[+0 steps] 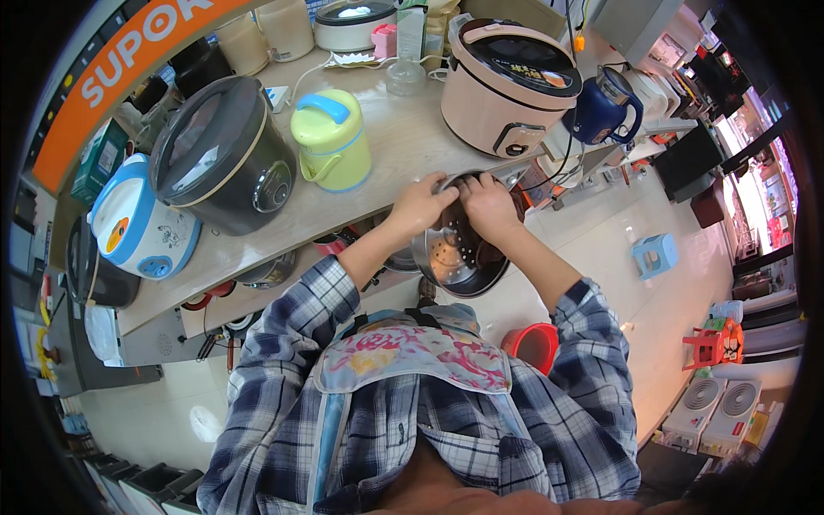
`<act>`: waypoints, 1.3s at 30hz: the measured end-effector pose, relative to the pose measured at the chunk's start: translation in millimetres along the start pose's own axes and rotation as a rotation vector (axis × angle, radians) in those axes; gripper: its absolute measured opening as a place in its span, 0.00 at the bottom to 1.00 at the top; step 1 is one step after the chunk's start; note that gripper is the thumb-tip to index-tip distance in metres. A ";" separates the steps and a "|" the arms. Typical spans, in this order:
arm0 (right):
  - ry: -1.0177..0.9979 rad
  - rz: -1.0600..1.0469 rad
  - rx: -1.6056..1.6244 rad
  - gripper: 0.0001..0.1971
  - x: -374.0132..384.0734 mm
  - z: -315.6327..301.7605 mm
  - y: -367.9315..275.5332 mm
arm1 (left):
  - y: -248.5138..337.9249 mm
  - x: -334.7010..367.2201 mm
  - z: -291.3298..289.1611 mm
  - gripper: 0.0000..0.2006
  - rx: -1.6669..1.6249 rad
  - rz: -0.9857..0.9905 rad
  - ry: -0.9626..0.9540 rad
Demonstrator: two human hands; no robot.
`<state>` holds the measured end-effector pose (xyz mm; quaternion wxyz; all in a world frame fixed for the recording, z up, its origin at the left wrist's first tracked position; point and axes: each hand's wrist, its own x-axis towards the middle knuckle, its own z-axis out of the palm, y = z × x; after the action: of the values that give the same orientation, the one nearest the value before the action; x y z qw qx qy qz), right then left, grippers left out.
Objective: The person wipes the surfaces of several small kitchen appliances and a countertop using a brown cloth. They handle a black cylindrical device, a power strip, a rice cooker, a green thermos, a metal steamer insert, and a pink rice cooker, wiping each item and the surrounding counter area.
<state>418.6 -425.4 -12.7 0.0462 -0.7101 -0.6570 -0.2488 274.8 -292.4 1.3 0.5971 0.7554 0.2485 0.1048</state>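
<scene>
A round, shiny metal steamer pot (470,276) hangs tilted in front of me, just off the table's near edge. Small holes show in its inner surface. My left hand (419,208) grips the far rim on the left, its fingers bent over toward the other hand. Close beside it, my right hand (491,206) is closed on the same rim, fingertips curled inside the pot. Whether anything small lies between the fingers is hidden. Nearest to the hands on the table are a pink rice cooker (502,90) and a yellow-green lidded food jar (333,142) with a blue handle.
A large dark rice cooker (227,159) and a blue-white one (146,223) stand on the table's left. Toward the right is a blue kettle (603,107). On the floor are a red bucket (532,346) and a blue stool (655,256). Pans sit on the shelf below.
</scene>
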 end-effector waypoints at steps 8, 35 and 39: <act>-0.672 0.347 -0.005 0.12 -59.3 18.7 -12.4 | 5.9 -22.4 38.1 0.28 0.220 0.094 0.154; 0.091 0.199 2.970 0.19 -79.6 -40.1 -21.6 | 19.1 -2.9 16.0 0.20 -0.831 -0.068 0.373; 0.115 -0.362 3.050 0.11 -64.2 -67.2 24.2 | 14.7 -0.5 26.6 0.19 -1.057 -0.381 0.233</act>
<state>421.3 -513.4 25.6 0.7011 0.1083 -0.3508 0.6113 290.2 -317.7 8.3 0.8708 0.2798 0.3581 0.1878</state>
